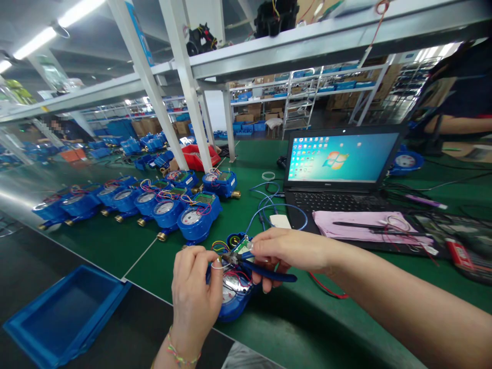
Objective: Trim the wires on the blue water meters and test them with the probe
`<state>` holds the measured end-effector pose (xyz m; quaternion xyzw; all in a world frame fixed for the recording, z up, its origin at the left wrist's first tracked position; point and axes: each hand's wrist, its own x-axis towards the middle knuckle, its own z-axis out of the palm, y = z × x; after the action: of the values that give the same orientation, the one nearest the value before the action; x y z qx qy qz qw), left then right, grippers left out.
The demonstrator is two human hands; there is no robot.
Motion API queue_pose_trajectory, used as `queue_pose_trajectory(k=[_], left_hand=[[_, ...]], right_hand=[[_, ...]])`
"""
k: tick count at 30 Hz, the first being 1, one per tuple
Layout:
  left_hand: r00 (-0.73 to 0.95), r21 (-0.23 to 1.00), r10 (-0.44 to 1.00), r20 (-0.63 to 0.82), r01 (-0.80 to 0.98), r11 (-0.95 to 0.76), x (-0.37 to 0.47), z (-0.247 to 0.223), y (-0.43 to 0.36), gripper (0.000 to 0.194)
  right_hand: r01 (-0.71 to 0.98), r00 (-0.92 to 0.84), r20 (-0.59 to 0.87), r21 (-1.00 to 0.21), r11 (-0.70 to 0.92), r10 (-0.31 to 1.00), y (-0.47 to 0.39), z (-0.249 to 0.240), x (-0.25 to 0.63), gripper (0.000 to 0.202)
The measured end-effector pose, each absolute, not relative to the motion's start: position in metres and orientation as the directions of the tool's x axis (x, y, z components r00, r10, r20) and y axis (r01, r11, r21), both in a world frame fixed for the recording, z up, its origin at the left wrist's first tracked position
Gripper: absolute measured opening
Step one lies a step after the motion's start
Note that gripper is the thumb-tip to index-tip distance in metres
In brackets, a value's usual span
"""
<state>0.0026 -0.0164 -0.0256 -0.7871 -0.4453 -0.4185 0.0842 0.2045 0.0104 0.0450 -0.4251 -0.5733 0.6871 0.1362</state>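
Observation:
A blue water meter (236, 307) with a round dial lies in front of me, its upper housing showing a small green circuit board (242, 248) and thin coloured wires (219, 247). My right hand (279, 251) is closed round blue-handled cutting pliers (271, 272). The pliers' jaws are over the meter, close to my left fingertips. My left hand (195, 287) pinches a thin white wire (218, 266) at the meter's left side. The exact spot where jaws and wire meet is partly hidden by my fingers.
Several similar blue meters (194, 220) stand in rows at the left. Behind lies a red bin (198, 156). A laptop (340, 159) with a pink cloth (365, 225) on it stands at right. A blue tray (65, 312) is lower left. Another person (457, 102) is at far right.

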Motion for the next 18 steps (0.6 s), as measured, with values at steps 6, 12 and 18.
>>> queue_pose_trajectory(k=[6, 12, 18], left_hand=[[0.256, 0.227, 0.626, 0.736, 0.778, -0.586, 0.003, -0.025, -0.017, 0.007], [0.25, 0.211, 0.618, 0.745, 0.791, -0.574, 0.002, -0.024, -0.016, 0.007], [0.195, 0.255, 0.668, 0.719, 0.819, -0.514, -0.009, -0.026, -0.011, 0.008]], right_hand=[[0.303, -0.589, -0.405, -0.913, -0.273, 0.7, 0.008, 0.042, 0.203, 0.023], [0.271, -0.586, -0.335, -0.939, -0.211, 0.738, 0.001, 0.041, 0.211, 0.025], [0.358, -0.326, -0.056, -0.931, 0.068, 0.944, -0.053, 0.039, 0.271, 0.04]])
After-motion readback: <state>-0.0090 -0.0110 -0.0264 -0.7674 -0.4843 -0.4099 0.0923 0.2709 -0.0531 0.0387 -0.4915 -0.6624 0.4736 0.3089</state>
